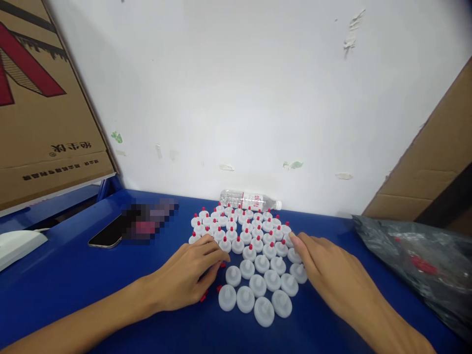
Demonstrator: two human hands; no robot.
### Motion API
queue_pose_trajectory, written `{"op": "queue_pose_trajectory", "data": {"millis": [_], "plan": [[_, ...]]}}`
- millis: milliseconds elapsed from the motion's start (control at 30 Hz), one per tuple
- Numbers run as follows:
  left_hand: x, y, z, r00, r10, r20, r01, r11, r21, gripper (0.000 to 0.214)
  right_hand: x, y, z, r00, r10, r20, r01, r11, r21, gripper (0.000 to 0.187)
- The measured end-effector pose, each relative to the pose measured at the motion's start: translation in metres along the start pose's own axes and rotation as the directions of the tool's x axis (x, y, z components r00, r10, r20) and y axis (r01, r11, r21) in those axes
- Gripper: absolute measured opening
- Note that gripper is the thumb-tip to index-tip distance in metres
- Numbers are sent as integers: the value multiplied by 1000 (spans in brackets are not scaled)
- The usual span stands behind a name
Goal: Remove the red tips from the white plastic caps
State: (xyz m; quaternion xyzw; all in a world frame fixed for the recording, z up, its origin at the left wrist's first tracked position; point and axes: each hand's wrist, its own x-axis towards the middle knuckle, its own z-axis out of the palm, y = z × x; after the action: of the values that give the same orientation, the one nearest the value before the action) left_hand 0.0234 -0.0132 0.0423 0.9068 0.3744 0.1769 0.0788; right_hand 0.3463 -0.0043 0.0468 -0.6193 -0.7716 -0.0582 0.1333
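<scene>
On the blue table (155, 329) stand many round white plastic discs (264, 311) with upright nozzles. Those in the farther rows wear small red caps (250, 247) on their nozzles; the nearer discs have bare nozzles. My left hand (191, 273) rests left of the group, fingers curled down. A few loose red caps (203, 296) lie under and beside it; what its fingertips hold is hidden. At the right edge of the group is my right hand (328, 265), closed, its thumb tip against a disc in the outer row. Its other fingers are mostly hidden.
A clear plastic bottle (250, 200) lies behind the discs by the white wall (258, 98). A phone (108, 231) is at left, near a white device (20, 248). A dark plastic bag (416, 275) with red pieces lies at right. Cardboard (47, 118) stands at left.
</scene>
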Motion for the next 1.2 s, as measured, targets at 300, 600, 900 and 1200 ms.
{"op": "queue_pose_trajectory", "data": {"millis": [300,600,900,1200], "plan": [[0,4,-2,1000,-2,9,2,1000,-3,29,1,2,-2,1000,6,-7,-6,1000,17,55],[0,0,0,999,-13,41,13,1000,4,30,3,4,9,997,-73,-5,72,970,232,59],[0,3,-2,1000,3,-2,-3,1000,13,30,4,1,-7,974,-42,-221,103,956,273,54],[-6,14,-5,983,64,-174,-73,996,-50,26,-12,-35,-6,777,-436,-454,558,811,177,14]]}}
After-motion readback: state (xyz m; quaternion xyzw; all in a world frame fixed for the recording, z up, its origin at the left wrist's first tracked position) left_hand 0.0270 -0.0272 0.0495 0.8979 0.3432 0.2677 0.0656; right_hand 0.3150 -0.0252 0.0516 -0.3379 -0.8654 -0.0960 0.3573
